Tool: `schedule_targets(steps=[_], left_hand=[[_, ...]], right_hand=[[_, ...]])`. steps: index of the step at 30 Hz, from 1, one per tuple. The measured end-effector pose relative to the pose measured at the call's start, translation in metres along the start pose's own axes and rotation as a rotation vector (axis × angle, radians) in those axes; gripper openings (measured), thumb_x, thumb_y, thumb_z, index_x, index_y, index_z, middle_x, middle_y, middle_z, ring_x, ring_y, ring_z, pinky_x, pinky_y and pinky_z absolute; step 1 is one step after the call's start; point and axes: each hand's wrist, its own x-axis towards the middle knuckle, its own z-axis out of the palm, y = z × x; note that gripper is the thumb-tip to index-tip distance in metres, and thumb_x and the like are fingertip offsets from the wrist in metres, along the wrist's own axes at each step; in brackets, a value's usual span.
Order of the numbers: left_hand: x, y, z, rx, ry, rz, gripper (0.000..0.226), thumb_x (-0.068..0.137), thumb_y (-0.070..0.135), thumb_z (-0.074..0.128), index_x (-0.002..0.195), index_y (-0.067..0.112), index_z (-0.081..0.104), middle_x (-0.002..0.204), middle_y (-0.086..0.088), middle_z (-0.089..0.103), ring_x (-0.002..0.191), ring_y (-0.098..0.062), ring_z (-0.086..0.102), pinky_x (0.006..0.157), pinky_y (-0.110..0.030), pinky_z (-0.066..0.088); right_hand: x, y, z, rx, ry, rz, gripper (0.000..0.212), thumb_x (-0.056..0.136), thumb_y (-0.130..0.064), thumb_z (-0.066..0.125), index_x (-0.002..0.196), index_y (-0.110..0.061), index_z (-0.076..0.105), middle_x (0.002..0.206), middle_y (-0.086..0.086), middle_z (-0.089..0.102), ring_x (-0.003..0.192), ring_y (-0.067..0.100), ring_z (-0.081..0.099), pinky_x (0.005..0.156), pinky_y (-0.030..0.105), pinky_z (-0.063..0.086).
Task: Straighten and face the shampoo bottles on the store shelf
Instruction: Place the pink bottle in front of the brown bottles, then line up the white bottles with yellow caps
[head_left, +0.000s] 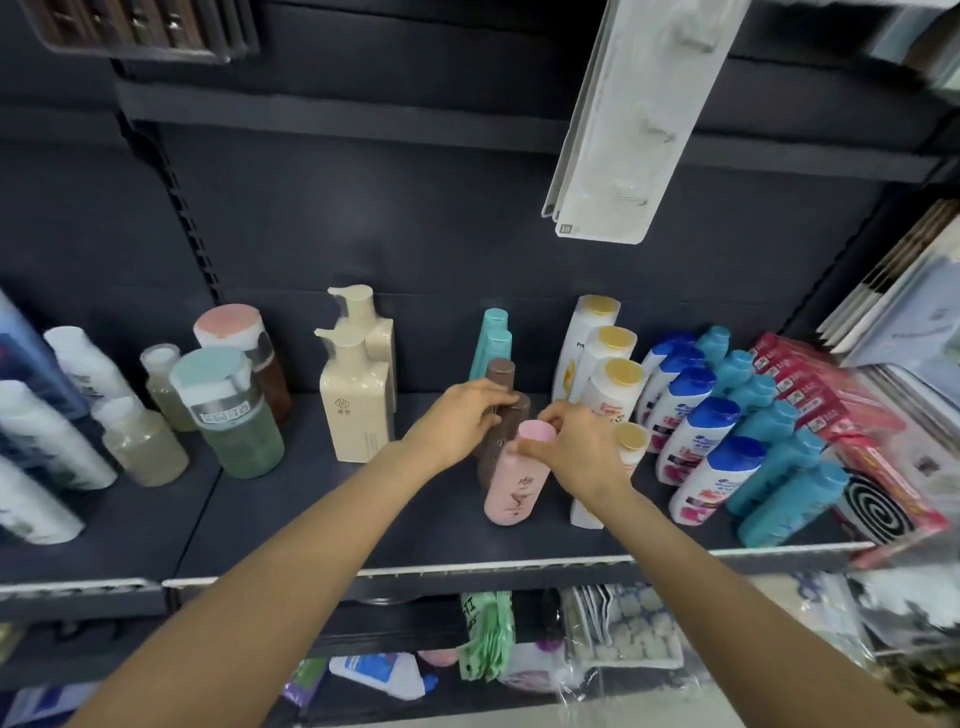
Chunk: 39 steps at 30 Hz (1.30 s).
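Dark shelf (322, 525) before me carries cream pump bottles (358, 400), pink bottle (514, 483) (front of its row), blue-capped shampoo bottles (696, 436).

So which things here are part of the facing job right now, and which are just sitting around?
In the job:
pink bottle
brown bottles
left hand
right hand

Just sitting there:
cream pump bottles
red packets
hanging white strip
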Motion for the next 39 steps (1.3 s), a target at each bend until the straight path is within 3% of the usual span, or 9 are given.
schedule_targets(steps=[4, 15, 18, 21, 24, 28, 33, 39], left_hand=[[-0.002, -0.002, 0.002, -0.019, -0.010, 0.007, 0.044, 0.090, -0.001, 0.054, 0.132, 0.013, 0.054, 0.140, -0.004, 0.048, 0.130, -0.018, 0.043, 0.111, -0.021, 0.026], [-0.004, 0.005, 0.003, -0.048, 0.004, -0.011, 0.044, 0.091, 0.000, 0.053, 0.134, 0.012, 0.052, 0.140, -0.006, 0.048, 0.129, -0.020, 0.043, 0.112, -0.028, 0.029], [-0.005, 0.010, 0.004, -0.028, 0.025, -0.047, 0.043, 0.094, 0.007, 0.052, 0.136, 0.014, 0.049, 0.141, -0.005, 0.045, 0.130, -0.020, 0.042, 0.111, -0.030, 0.031], [-0.008, 0.020, 0.006, -0.032, 0.089, -0.061, 0.040, 0.095, 0.017, 0.051, 0.135, 0.014, 0.049, 0.140, -0.003, 0.045, 0.130, -0.019, 0.040, 0.111, -0.034, 0.032], [-0.012, 0.031, 0.011, 0.048, 0.107, -0.026, 0.040, 0.096, 0.027, 0.050, 0.135, 0.016, 0.049, 0.140, 0.001, 0.045, 0.128, -0.018, 0.039, 0.107, -0.033, 0.036], [-0.017, 0.036, 0.022, 0.200, 0.099, -0.079, 0.045, 0.095, 0.035, 0.049, 0.136, 0.018, 0.045, 0.141, 0.002, 0.042, 0.123, -0.021, 0.040, 0.101, -0.036, 0.039], [-0.017, 0.041, 0.025, 0.242, 0.089, -0.126, 0.047, 0.096, 0.033, 0.048, 0.140, 0.020, 0.041, 0.145, 0.002, 0.039, 0.124, -0.021, 0.040, 0.100, -0.035, 0.039], [-0.017, 0.049, 0.025, 0.266, 0.077, -0.169, 0.047, 0.096, 0.032, 0.047, 0.141, 0.020, 0.039, 0.145, 0.001, 0.038, 0.126, -0.021, 0.040, 0.100, -0.035, 0.040]], right_hand=[[-0.002, 0.002, 0.017, -0.056, -0.003, 0.008, 0.041, 0.073, -0.037, 0.077, 0.100, -0.008, 0.065, 0.096, 0.009, 0.068, 0.090, 0.024, 0.062, 0.076, 0.034, 0.048], [-0.003, -0.001, 0.023, -0.151, -0.027, -0.005, 0.047, 0.079, -0.038, 0.070, 0.110, -0.005, 0.059, 0.106, 0.013, 0.063, 0.095, 0.027, 0.059, 0.071, 0.030, 0.043], [-0.004, 0.003, 0.012, -0.082, -0.092, -0.030, 0.051, 0.079, -0.034, 0.073, 0.119, -0.007, 0.057, 0.114, 0.012, 0.063, 0.102, 0.025, 0.059, 0.083, 0.033, 0.048], [-0.007, 0.017, -0.009, -0.056, -0.058, -0.077, 0.050, 0.083, -0.023, 0.071, 0.128, -0.011, 0.055, 0.127, 0.009, 0.058, 0.115, 0.022, 0.055, 0.097, 0.031, 0.043], [-0.010, 0.041, -0.033, -0.206, 0.010, -0.121, 0.043, 0.087, -0.020, 0.064, 0.129, -0.015, 0.055, 0.134, 0.006, 0.050, 0.125, 0.021, 0.043, 0.101, 0.033, 0.039], [-0.009, 0.066, -0.050, -0.374, -0.086, -0.096, 0.055, 0.090, -0.024, 0.062, 0.140, -0.016, 0.042, 0.145, 0.006, 0.036, 0.135, 0.023, 0.028, 0.110, 0.034, 0.027], [-0.006, 0.082, -0.054, -0.214, -0.124, -0.039, 0.055, 0.088, -0.017, 0.064, 0.139, -0.017, 0.042, 0.131, 0.011, 0.048, 0.121, 0.027, 0.046, 0.101, 0.036, 0.037], [-0.004, 0.085, -0.059, -0.010, -0.090, -0.038, 0.046, 0.083, -0.011, 0.069, 0.128, -0.011, 0.054, 0.121, 0.013, 0.056, 0.109, 0.027, 0.055, 0.089, 0.028, 0.041]])
